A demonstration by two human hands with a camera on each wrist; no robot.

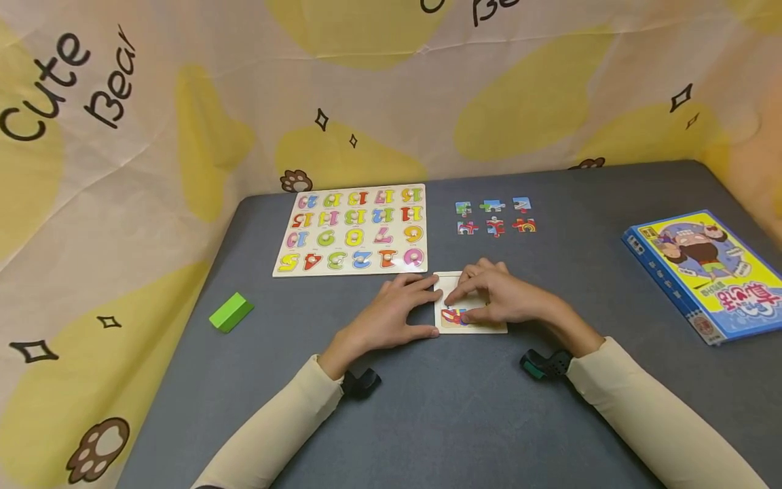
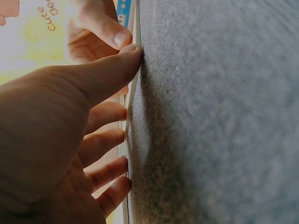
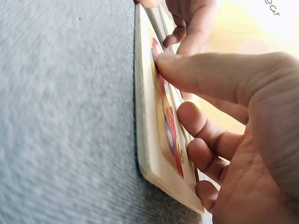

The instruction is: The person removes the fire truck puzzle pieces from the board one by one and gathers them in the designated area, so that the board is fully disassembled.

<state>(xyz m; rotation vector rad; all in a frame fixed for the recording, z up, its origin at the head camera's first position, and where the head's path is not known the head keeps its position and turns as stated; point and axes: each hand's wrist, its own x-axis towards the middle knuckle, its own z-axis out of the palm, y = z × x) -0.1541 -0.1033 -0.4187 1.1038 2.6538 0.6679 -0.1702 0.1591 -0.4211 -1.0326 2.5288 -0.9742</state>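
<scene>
A small wooden puzzle board (image 1: 441, 327) lies flat on the grey table, with a colourful picture (image 3: 169, 133) inset in its middle. Along its left edge rests my left hand (image 1: 400, 309), fingers spread, the fingertips and thumb touching the rim. Over the board is my right hand (image 1: 497, 295). Its thumb presses on a red and blue puzzle piece (image 1: 452, 316) in the inset, and the index fingertip touches down just beyond. The other right fingers are loosely bent above the board. Part of the picture is hidden under this hand.
A number puzzle board (image 1: 349, 270) lies behind my left hand. Several loose jigsaw pieces (image 1: 495, 226) are set out in two rows beyond my right hand. A green block (image 1: 231, 312) lies at the left, a blue and yellow box (image 1: 711, 272) at the right. A patterned cloth (image 1: 391, 88) hangs behind.
</scene>
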